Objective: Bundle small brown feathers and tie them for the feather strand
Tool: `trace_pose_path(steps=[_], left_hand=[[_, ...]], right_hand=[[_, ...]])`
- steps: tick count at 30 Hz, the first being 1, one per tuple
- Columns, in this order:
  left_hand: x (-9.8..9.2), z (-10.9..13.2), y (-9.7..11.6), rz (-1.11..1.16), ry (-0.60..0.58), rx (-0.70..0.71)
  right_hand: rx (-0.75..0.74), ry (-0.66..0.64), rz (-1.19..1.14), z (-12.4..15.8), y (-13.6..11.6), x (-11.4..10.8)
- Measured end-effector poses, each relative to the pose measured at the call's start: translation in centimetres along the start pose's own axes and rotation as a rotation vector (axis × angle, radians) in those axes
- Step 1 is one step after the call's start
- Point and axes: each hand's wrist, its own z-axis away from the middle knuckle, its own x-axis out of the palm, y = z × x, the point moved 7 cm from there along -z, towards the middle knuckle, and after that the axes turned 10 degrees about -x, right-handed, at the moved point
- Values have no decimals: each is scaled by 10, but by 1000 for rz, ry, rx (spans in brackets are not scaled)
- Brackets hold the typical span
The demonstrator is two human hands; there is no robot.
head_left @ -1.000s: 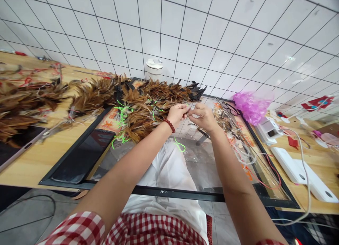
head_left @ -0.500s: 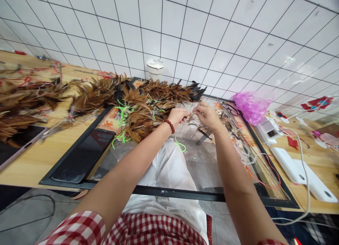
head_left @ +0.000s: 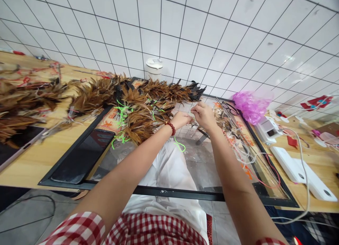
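Observation:
Over the glass panel (head_left: 209, 170), my left hand (head_left: 182, 119), with a red bead bracelet on its wrist, is closed with its fingertips pressed together. My right hand (head_left: 203, 115) is pinched just beside it, the fingertips of both nearly meeting. Whatever lies between the fingers is too small to make out. Left of my hands is a pile of brown feathers (head_left: 140, 130), with bright green strings (head_left: 120, 114) among them. One loose green string (head_left: 180, 146) curls on the glass below my left hand. Small loose feathers (head_left: 219, 117) lie to the right of my right hand.
A black phone (head_left: 83, 156) rests at the panel's left side. More feather bundles (head_left: 92, 93) spread leftward. A white canister (head_left: 154, 68) stands by the tiled wall. Glasses (head_left: 231, 109), a pink plastic bag (head_left: 251, 105), tangled cords (head_left: 242, 151) and white power banks (head_left: 304, 174) lie on the right.
My left hand has shifted slightly right and turned, its fingers now more hidden. The bit of green string that showed at the fingertips is out of sight. My right hand moved slightly left.

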Motion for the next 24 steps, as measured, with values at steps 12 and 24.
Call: trace_pose_path(steps=[12, 24], left_hand=[[-7, 1, -8, 357, 26, -102], [-15, -2, -15, 692, -2, -233]], right_hand=[[50, -106, -146, 2, 4, 10], [261, -208, -284, 10, 11, 24]])
